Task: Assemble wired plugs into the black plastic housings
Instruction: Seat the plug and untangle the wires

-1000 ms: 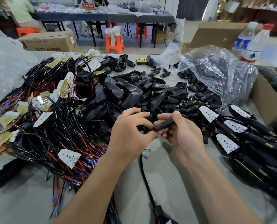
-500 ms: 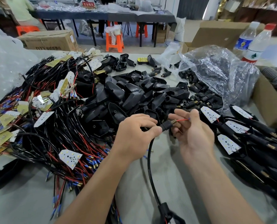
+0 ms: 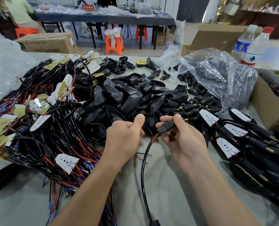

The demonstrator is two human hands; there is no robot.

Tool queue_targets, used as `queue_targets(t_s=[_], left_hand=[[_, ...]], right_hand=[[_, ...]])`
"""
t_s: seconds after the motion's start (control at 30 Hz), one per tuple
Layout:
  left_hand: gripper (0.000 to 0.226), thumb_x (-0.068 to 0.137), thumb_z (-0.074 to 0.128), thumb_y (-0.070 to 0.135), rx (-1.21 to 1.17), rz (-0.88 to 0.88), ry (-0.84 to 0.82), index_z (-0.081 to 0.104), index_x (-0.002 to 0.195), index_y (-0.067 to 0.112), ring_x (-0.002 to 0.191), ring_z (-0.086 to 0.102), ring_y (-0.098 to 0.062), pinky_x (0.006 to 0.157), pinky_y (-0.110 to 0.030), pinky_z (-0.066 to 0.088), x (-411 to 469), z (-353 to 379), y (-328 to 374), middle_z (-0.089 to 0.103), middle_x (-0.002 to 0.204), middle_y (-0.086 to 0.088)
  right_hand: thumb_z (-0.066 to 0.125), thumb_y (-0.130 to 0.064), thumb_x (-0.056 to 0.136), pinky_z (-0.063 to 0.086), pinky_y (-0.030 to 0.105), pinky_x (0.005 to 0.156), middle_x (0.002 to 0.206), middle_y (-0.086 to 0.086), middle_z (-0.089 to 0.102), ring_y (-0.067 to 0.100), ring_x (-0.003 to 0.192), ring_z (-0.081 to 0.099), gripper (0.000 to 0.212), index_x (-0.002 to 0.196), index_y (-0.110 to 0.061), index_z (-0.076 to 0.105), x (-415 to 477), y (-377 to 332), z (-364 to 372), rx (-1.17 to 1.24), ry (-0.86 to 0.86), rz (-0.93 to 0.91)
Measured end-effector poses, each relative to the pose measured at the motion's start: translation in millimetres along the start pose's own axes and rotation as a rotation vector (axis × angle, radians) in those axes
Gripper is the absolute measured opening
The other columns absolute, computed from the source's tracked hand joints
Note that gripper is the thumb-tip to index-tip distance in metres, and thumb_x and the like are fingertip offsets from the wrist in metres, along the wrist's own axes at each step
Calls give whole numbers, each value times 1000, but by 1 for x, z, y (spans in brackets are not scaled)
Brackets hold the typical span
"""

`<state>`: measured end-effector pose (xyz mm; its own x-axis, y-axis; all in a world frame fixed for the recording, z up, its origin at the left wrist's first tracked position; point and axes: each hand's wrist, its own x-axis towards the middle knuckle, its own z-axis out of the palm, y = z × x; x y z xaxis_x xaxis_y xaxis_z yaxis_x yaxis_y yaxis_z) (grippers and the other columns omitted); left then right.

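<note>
**Two hands, one plug, mid-table**

Far left: a tangle of wires, black and red, with blue-sleeved ends. White LED boards lie scattered through it, some showing a yellowish back.

Centre: a heap of black housings, glossy tapered shells with a round neck at one end. They lie loose on the grey table, just beyond the hands.

Left hand: fingers curled in, thumb raised. A thin black wire passes close by its fingertips; cannot tell whether it grips anything.

Between the hands: a black cable rises from the near table edge. A short red wire leaves its sheath and enters the plug.

Black plug: a short, ribbed, matte cylinder, held tilted in the air in front of the housing heap. A brass tip and a blue speck show past the thumb.

Right hand: thumb and forefinger pinch the plug body, the other fingers curled beneath.

Right of centre: loose plugs with brass tips spill from a clear plastic bag.

Far right: finished units, boards seated in housings, lie in rows. A cardboard box stands behind them, and two bottles beyond.
</note>
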<state>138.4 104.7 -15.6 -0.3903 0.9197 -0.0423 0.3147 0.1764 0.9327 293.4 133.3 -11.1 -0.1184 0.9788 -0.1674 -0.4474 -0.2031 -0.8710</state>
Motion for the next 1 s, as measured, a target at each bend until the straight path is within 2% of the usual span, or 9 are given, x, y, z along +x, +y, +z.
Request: queue_targets(t_s=[0.1, 0.2, 0.3, 0.4, 0.47, 0.67, 0.83, 0.93, 1.0], left_hand=[[35, 101, 66, 30, -297, -63, -195, 82, 72, 20, 47, 58, -13, 45, -21, 45, -5, 9, 5, 72, 63, -5], [21, 90, 74, 3, -494, -44, -98, 83, 82, 20, 55, 58, -5, 50, -14, 45, -2, 5, 10, 73, 70, 0], [20, 93, 71, 11, -662, -62, -61, 85, 88, 25, 57, 55, -4, 50, -14, 41, 3, -4, 9, 75, 81, 2], [30, 97, 62, 34, -785, -16, -188, 82, 77, 24, 42, 29, -4, 42, -15, 23, 3, -11, 11, 64, 68, 1], [35, 99, 60, 37, -753, -12, -224, 80, 73, 25, 41, 25, -4, 42, -16, 20, 4, -11, 11, 57, 61, 3], [24, 91, 71, 16, -488, 0, -221, 81, 71, 23, 46, 33, -4, 49, -15, 27, -1, -7, 10, 48, 54, 6], [7, 84, 81, 16, -309, 71, -136, 84, 79, 17, 53, 52, 0, 58, -11, 43, 2, -11, 6, 62, 56, 9], [9, 83, 84, 21, -214, 87, -94, 85, 78, 28, 72, 65, -11, 74, -24, 52, 4, -11, 2, 77, 78, -12], [11, 83, 84, 23, -172, 104, -80, 84, 77, 33, 80, 71, -16, 82, -33, 57, 5, -11, 1, 79, 82, -9]], right_hand=[[50, -26, 106, 41, 21, 44, 80, 19, 73, 13, 51, 50, 45, 80, -7, 81, 1, 1, -2, 23, -12, 45], [51, -23, 106, 37, 19, 40, 73, 17, 72, 12, 47, 52, 46, 76, -6, 81, 3, 4, -2, 29, -15, 100], [51, -19, 106, 36, 19, 37, 64, 12, 68, 12, 44, 53, 41, 83, 4, 76, 6, 8, -2, 49, 52, 101], [50, -18, 107, 35, 21, 36, 59, 10, 64, 14, 43, 52, 38, 88, 6, 71, 9, 11, -2, 50, 112, 94], [50, -18, 107, 35, 21, 36, 58, 10, 63, 15, 43, 53, 37, 88, 6, 71, 9, 14, -2, 42, 128, 89], [48, -21, 108, 36, 22, 39, 68, 15, 71, 16, 44, 53, 36, 91, 2, 71, 10, 13, -4, 60, 160, 23], [49, -21, 108, 39, 22, 39, 71, 18, 72, 17, 45, 53, 37, 89, 1, 72, 10, 10, -6, 86, 184, -9], [48, -21, 109, 40, 23, 41, 73, 19, 72, 18, 46, 54, 38, 88, 0, 73, 9, 9, -5, 89, 165, -24], [47, -20, 109, 40, 23, 41, 72, 19, 72, 17, 46, 54, 38, 89, 1, 72, 8, 9, -4, 87, 147, -29]])
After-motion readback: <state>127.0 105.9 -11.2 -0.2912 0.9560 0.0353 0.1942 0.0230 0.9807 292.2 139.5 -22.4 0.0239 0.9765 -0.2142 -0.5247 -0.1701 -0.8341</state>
